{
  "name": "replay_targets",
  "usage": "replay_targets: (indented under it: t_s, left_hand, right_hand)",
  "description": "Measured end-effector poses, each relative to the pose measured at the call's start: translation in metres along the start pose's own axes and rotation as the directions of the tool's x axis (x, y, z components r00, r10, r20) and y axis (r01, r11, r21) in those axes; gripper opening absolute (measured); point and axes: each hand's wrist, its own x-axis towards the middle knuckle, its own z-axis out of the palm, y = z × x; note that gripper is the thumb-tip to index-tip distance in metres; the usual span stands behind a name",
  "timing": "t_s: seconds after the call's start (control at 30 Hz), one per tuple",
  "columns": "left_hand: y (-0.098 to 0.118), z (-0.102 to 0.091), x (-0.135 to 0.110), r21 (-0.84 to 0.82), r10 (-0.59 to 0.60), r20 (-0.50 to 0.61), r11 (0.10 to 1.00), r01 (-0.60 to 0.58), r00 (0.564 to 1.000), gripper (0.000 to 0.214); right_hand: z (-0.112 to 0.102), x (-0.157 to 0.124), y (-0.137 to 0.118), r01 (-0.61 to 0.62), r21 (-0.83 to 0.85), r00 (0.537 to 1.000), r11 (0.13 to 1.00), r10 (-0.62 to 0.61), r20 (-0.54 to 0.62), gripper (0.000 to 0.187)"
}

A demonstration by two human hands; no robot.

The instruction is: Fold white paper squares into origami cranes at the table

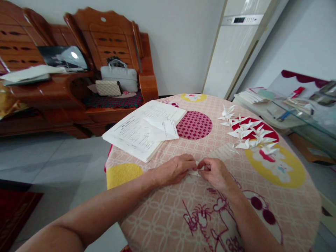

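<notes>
One round table [154, 218] wears a pink cloth with a pale lattice pattern, and behind it stand two carved, reddish-brown wooden chair backs [115, 38] and one tall white floor-standing cabinet [231, 49]. On the seat are two bags: a pale grey handbag with a top handle [119, 78] and a smaller cream quilted purse [108, 88].

One stack of printed white paper [131, 136] lies on the table's left part, a single creased white sheet [162, 129] on top. Two bare hands meet near the table's middle. The left hand [176, 170] has its fingers close together, holding a paper edge; the right hand [215, 173] pinches with thumb and forefinger. About nine folded white paper cranes [240, 134] (they overlap, so the count is approximate) stand clustered towards the right. Smallest, one little piece of white paper [193, 172] sits between both hands, mostly hidden.
</notes>
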Motion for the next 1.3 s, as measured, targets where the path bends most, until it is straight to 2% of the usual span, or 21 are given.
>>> replay_targets:
  t_s: [0.2,0.43,0.67,0.83,1.03,1.3]
  left_hand:
    - [-0.010,0.004,-0.003,-0.053,0.126,-0.002,0.991,-0.126,0.992,0.027]
    - [-0.011,0.002,-0.008,-0.029,0.116,0.042,0.993,-0.115,0.992,0.031]
    - [-0.015,0.006,-0.008,-0.059,0.076,0.000,0.995,-0.075,0.997,0.035]
    - [-0.013,0.004,-0.007,-0.043,0.070,0.035,0.997,-0.069,0.997,0.037]
    - [-0.013,0.004,-0.007,-0.029,0.097,0.048,0.995,-0.096,0.994,0.034]
    - [-0.009,0.003,-0.007,-0.021,0.104,0.042,0.994,-0.103,0.994,0.031]
  right_hand:
    - [-0.001,0.001,0.008,-0.059,0.143,0.998,0.988,0.055,0.030,0.013]
    - [-0.003,-0.002,0.006,-0.267,0.348,0.960,0.899,0.214,0.182,0.012]
    - [0.000,-0.004,0.005,-0.320,0.338,0.940,0.885,0.254,0.226,0.005]
    - [0.001,-0.003,0.001,-0.340,0.296,0.934,0.893,0.284,0.215,0.006]
    - [0.003,-0.004,-0.006,-0.398,0.334,0.915,0.854,0.347,0.205,0.007]
    - [0.005,-0.005,-0.011,-0.436,0.395,0.899,0.809,0.371,0.234,0.005]
